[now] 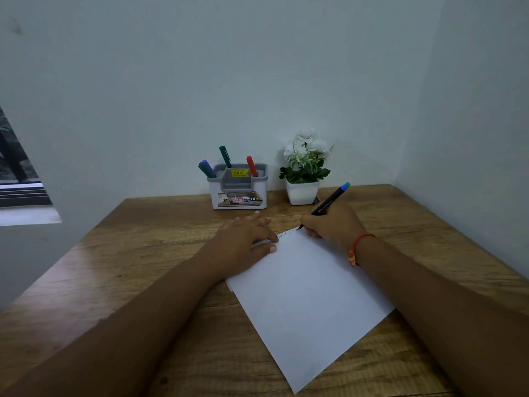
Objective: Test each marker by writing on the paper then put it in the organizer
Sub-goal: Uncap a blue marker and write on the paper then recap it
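A white sheet of paper (pixel 306 293) lies tilted on the wooden table, with faint marks along its far edge. My right hand (pixel 332 224) grips a black marker (pixel 329 202) with a teal end, its tip touching the paper's far edge. My left hand (pixel 243 245) lies flat with fingers spread, pressing the paper's far left corner. Behind the paper stands a white and grey organizer (pixel 239 193). It holds a green and a blue marker (pixel 206 168) at its left, a green marker (pixel 225 156) in the middle and a red marker (pixel 252 166) at its right.
A white pot with white flowers (pixel 303 173) stands right of the organizer, just beyond my right hand. The table (pixel 137 253) sits in a corner, with walls behind and to the right. A window ledge (pixel 28 216) is at the left.
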Motion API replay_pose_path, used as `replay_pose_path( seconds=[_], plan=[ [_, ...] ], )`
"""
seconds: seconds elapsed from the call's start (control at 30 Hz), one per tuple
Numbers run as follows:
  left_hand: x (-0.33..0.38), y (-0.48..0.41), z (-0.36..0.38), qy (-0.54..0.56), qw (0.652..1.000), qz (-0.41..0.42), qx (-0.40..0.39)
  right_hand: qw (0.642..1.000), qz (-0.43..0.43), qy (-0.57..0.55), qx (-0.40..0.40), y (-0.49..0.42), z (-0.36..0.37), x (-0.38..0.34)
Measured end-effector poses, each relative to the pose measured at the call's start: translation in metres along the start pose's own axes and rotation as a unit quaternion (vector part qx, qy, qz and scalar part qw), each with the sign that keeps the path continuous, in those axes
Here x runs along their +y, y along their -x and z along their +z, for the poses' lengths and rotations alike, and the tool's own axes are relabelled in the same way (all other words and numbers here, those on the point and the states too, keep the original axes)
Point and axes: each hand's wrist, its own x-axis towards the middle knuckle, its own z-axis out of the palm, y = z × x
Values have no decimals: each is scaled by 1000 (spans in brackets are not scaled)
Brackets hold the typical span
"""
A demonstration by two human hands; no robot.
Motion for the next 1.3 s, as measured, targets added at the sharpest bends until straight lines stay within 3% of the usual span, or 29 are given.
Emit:
replay_pose_path(
  seconds=[1.3],
  plan=[
    [-5,-1,4,10,1000,3,5,999,31,11,5,-2,-4,-1]
  ],
)
